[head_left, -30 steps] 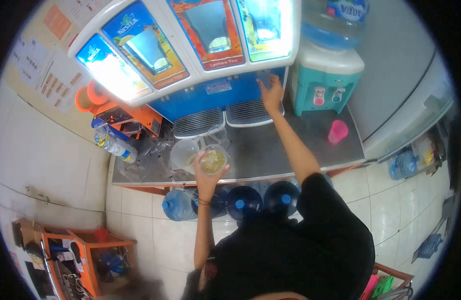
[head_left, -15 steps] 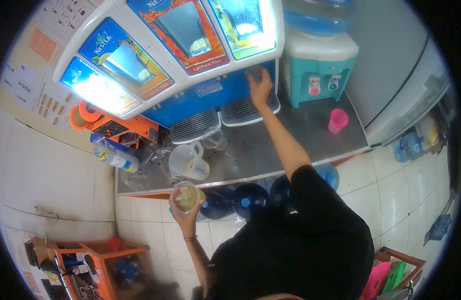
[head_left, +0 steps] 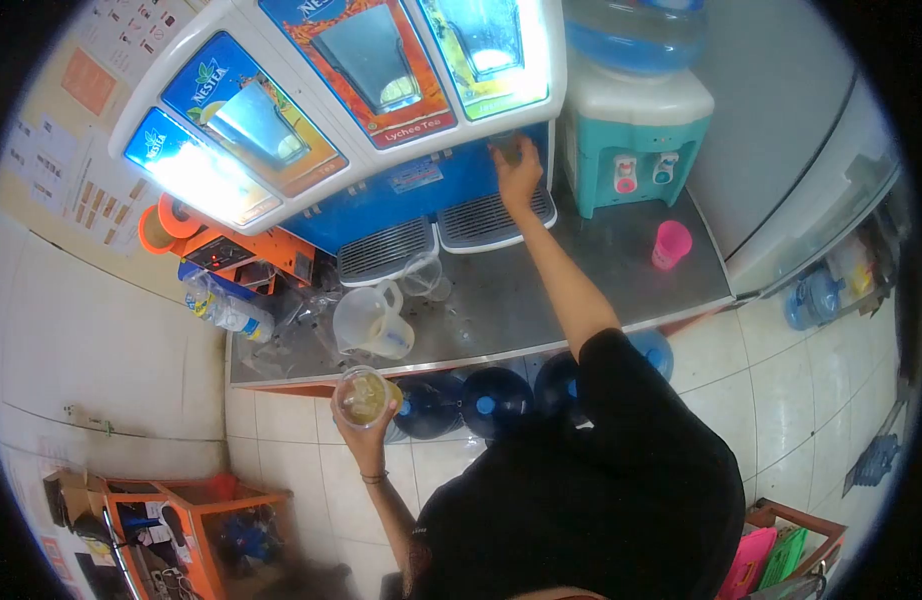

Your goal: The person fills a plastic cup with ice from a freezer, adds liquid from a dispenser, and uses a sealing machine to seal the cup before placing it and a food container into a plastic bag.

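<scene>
Two sets of fingers were busy, well apart from each other. Those of the left hand [head_left: 362,425] were curled closed around the wall of a clear cup [head_left: 365,396], gripping it from below and behind. The cup stood upright with its mouth level, a sensible hold since a yellowish drink sat inside and any tilt would likely have spilled it. It was held in the air in front of the counter [head_left: 601,290], off its front edge and above the blue water bottles [head_left: 486,400] stored underneath.

Fingers of the right hand [head_left: 519,172] were bent against the blue front of the drink dispenser [head_left: 421,180], under the rightmost lit tank. They seemed to close on something small and clear [head_left: 505,146] there, but what it was, and how tight the grip was, could not be told. The right arm was stretched nearly straight, probably because the dispenser stood at the back of the counter.

Below that hand lay the right drip tray [head_left: 486,222]. A translucent jug [head_left: 371,322] stood near the counter's front, just beyond the cup in the left hand. A pink cup [head_left: 671,243] stood alone to the right, in front of a teal water cooler [head_left: 631,130]. A plastic bottle [head_left: 226,312] lay at the left end, beside an orange machine [head_left: 231,255].
</scene>
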Available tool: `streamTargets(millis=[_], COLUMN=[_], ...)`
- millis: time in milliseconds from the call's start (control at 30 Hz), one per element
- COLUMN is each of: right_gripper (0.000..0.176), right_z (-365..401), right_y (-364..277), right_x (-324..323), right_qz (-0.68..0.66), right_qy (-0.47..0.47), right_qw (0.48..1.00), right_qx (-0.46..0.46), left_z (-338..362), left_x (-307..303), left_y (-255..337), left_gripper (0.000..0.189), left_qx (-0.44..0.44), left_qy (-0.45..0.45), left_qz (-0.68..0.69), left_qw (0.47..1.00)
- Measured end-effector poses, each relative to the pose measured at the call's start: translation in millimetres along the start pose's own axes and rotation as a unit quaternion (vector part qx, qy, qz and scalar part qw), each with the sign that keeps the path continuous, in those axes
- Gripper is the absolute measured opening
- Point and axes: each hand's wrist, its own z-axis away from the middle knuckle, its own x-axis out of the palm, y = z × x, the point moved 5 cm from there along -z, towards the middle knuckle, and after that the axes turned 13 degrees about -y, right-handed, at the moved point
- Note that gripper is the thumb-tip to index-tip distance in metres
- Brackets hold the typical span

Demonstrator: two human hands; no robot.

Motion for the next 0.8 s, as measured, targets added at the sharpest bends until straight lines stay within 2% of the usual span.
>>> streamTargets(millis=[367, 467, 600, 700, 767, 800], right_gripper=[0.049, 0.050, 0.050, 0.049, 0.049, 0.048], right_z=[-1.6, 4.8, 25.8, 47.8, 64.1, 71.8], right_y=[8.4, 10.5, -5.6, -19.0, -34.9, -49.4], right_x=[-6.7, -19.4, -55.7, -80.7, -90.8, -98.7], right_qz=[-0.011, -0.025, -0.019, -0.042, -0.007, -0.004], right_qy=[-0.037, -0.071, -0.105, -0.171, -0.250, -0.297], right_qw=[0.999, 0.996, 0.994, 0.984, 0.967, 0.953], right_qx=[0.016, 0.044, 0.018, 0.027, -0.048, -0.055], left_z=[-10.1, -20.0, -41.2, -54.6, -63.0, -66.3], left_x=[29.6, 49.4, 83.1, 113.1, 129.0, 136.3], left_y=[10.6, 13.8, 22.3, 25.1, 30.5, 33.0], left_gripper=[0.081, 0.083, 0.081, 0.081, 0.081, 0.083], left_qx=[0.015, 0.002, 0.053, 0.092, 0.101, 0.106], left_qy=[-0.043, -0.056, -0.096, -0.116, -0.125, -0.132], left_qz=[-0.011, 0.046, 0.023, 0.046, 0.057, 0.036], left_qw=[0.999, 0.997, 0.994, 0.988, 0.985, 0.985])
